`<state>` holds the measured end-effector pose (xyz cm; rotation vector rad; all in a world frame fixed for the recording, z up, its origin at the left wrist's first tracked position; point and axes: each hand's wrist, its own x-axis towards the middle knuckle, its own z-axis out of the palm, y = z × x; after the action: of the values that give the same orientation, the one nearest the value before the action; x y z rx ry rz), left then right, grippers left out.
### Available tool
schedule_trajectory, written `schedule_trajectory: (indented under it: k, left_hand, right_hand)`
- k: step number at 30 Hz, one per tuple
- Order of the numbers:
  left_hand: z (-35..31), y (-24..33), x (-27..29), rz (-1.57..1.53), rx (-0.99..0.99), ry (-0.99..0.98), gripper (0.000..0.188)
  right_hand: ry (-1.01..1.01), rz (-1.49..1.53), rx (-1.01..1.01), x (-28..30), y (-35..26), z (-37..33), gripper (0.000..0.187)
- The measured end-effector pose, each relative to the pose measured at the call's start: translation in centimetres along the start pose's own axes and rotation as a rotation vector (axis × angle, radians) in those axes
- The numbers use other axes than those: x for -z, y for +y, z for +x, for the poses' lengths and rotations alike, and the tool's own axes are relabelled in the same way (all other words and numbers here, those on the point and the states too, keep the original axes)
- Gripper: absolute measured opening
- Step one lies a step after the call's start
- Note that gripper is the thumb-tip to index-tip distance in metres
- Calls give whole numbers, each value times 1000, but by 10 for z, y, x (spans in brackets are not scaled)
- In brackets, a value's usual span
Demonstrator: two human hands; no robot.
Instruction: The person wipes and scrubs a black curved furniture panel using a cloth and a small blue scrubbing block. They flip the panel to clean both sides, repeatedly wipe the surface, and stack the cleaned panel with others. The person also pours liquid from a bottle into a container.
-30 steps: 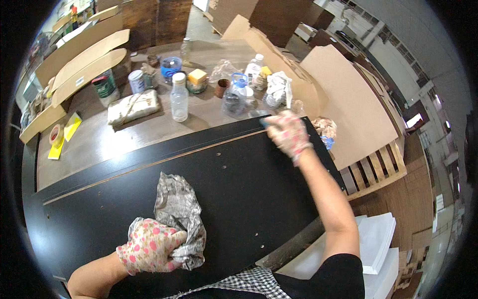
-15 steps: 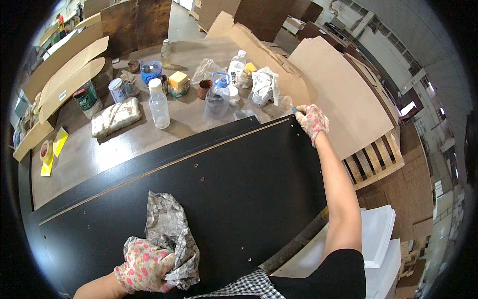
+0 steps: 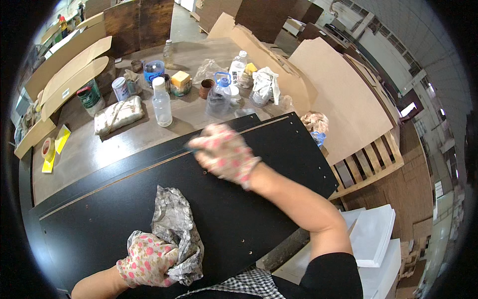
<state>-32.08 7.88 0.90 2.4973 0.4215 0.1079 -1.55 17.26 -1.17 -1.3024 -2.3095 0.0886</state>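
A black panel with small drilled holes lies in front of me, overlapping a second black board along its far side. Near its front edge, my left hand, in a pink-dotted glove, is closed round a crumpled, grey-stained rag that rests on the panel. My right hand, gloved alike and smeared by motion, is at the panel's far long edge, about midway along. Its fingers are curled together. A small dark bit shows at the fingertips, too blurred to name.
Behind the panel stand a clear white-capped bottle, a blue-handled jug, a yellow sponge and a wrapped bundle. A tape roll lies at left. Cardboard and a pallet are at right.
My right hand has swept left from the panel's far right corner along its far edge. A crumpled brown cloth beyond that corner has come into sight. My left hand stays nearly in place.
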Motion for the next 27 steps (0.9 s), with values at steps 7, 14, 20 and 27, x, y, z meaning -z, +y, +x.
schedule_trajectory:
  k: [7, 14, 20, 27]
  left_hand:
    - [0, -2, -6, 17, 29, -82, 35]
    - [2, 0, -3, 97, 33, -137, 36]
    - [1, -3, -1, 39, -42, -31, 37]
    - [2, 0, 0, 45, -52, -12, 36]
  right_hand:
    - [80, -423, -739, 119, 184, -79, 33]
    - [142, -90, -696, 130, 205, -106, 24]
    - [55, -299, -722, 125, 164, -98, 26]
    - [10, -472, -692, 119, 137, -92, 29]
